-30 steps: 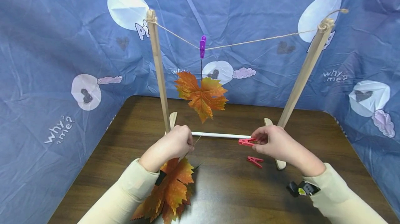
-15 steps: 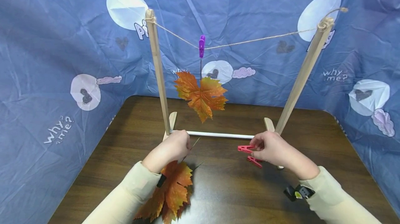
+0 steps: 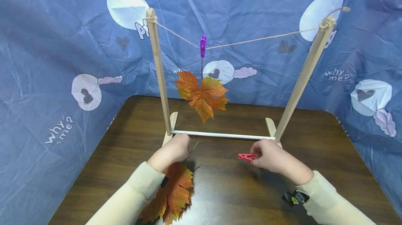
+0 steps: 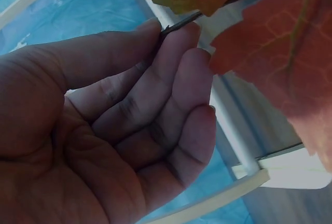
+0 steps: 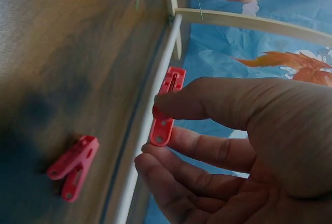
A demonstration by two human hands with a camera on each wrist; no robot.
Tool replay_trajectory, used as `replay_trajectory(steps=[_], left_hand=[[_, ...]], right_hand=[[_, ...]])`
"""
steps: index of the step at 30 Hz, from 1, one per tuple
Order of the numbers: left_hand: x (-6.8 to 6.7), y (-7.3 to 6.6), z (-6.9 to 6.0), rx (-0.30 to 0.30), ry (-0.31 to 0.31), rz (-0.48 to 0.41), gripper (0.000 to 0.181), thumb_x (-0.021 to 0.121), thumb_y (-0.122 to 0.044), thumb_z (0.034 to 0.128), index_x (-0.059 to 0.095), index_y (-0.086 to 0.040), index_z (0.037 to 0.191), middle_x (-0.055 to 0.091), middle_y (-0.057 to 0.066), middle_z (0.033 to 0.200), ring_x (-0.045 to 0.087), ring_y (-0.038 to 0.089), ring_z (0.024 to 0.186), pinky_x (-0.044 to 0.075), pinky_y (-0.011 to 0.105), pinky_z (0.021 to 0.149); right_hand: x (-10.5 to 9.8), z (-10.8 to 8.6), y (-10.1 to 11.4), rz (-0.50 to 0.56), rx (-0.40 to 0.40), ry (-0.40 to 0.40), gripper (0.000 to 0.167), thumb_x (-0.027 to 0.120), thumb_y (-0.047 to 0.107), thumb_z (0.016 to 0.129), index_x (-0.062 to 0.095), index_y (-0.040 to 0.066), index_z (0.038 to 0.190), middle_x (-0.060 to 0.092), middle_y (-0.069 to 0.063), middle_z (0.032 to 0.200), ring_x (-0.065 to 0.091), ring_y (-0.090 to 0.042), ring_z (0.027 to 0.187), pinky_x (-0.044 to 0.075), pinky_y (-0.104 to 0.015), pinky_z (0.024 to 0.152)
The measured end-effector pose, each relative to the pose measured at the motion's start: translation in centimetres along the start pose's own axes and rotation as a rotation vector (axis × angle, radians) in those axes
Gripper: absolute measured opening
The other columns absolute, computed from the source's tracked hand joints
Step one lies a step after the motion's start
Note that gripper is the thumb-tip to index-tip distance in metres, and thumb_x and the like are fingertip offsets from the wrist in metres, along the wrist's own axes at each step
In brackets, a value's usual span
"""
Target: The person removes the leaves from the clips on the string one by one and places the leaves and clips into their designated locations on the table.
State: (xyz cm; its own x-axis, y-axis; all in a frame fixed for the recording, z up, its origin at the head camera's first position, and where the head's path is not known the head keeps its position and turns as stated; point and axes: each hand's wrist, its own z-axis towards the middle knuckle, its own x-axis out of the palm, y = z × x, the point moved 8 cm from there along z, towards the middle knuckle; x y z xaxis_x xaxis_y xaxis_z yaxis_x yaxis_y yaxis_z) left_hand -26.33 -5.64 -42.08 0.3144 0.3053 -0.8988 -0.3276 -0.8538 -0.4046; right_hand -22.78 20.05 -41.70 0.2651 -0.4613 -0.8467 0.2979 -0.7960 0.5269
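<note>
My left hand (image 3: 174, 148) pinches the thin stem of an orange maple leaf (image 4: 275, 47) between thumb and forefinger. In the head view orange leaves (image 3: 174, 193) show below that hand, overlapping, so which one is held is hard to tell there. My right hand (image 3: 270, 157) pinches a red clothespin (image 5: 168, 107) between thumb and fingers, above the table. A second red clothespin (image 5: 74, 168) lies on the table; in the head view the right hand mostly hides it. Between the posts, a purple clothespin (image 3: 203, 46) holds another maple leaf (image 3: 202, 96) by its stem on the twine (image 3: 260, 40).
Two wooden posts (image 3: 159, 75) (image 3: 304, 82) carry the twine, joined low down by a white rod (image 3: 220, 134). Their wooden feet stand on the brown table (image 3: 220, 183). A blue printed cloth (image 3: 251, 8) hangs behind and at the sides.
My right hand has come down and slightly nearer with the red clothespin, now covering the second one. My left hand has lowered a little, still pinching the stem.
</note>
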Motion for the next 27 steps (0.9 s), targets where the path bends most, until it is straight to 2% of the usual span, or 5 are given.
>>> replay_trajectory(steps=[4,10,15,18,27], left_hand=[[0.6,0.4,0.2,-0.016,0.009,0.021,0.042,0.069,0.006,0.0789,0.044,-0.015,0.052,0.042,-0.004,0.052,0.042,0.015,0.052,0.035,0.026,0.047],[1.7,1.1,0.4,-0.060,0.050,-0.001,0.032,0.082,0.004,0.0745,0.058,-0.009,0.058,0.055,-0.002,0.052,0.055,0.014,0.052,0.046,0.027,0.051],[2.6,1.4,0.4,-0.098,0.087,-0.013,0.030,0.086,0.002,0.0749,0.062,-0.007,0.060,0.055,-0.003,0.045,0.059,0.012,0.045,0.048,0.024,0.048],[2.9,1.6,0.4,-0.111,0.087,-0.018,0.030,0.086,0.002,0.0758,0.062,-0.006,0.060,0.054,-0.003,0.043,0.058,0.010,0.042,0.048,0.024,0.046],[3.3,1.9,0.8,-0.131,0.070,-0.010,0.028,0.087,0.001,0.0744,0.063,-0.005,0.063,0.058,0.002,0.052,0.060,0.014,0.048,0.050,0.026,0.049]], right_hand=[[0.8,-0.1,-0.5,-0.013,0.028,0.020,0.015,0.081,0.001,0.070,0.068,0.007,0.077,0.056,0.006,0.064,0.050,-0.011,0.057,0.044,-0.031,0.053],[1.7,-0.4,-0.8,-0.076,0.017,-0.001,0.022,0.083,0.004,0.066,0.062,0.012,0.066,0.051,0.009,0.059,0.044,-0.009,0.053,0.039,-0.029,0.050],[2.5,-0.6,-1.2,-0.108,0.045,0.010,0.030,0.083,0.004,0.064,0.054,0.014,0.061,0.045,0.009,0.056,0.041,-0.009,0.052,0.035,-0.029,0.048],[2.7,-0.6,-1.4,-0.117,0.066,0.010,0.033,0.082,0.002,0.063,0.052,0.014,0.059,0.044,0.009,0.056,0.040,-0.010,0.052,0.034,-0.029,0.048],[3.6,-0.9,-2.0,-0.141,0.134,0.018,0.032,0.083,0.000,0.062,0.053,0.012,0.060,0.047,0.005,0.057,0.043,-0.013,0.053,0.037,-0.031,0.048]])
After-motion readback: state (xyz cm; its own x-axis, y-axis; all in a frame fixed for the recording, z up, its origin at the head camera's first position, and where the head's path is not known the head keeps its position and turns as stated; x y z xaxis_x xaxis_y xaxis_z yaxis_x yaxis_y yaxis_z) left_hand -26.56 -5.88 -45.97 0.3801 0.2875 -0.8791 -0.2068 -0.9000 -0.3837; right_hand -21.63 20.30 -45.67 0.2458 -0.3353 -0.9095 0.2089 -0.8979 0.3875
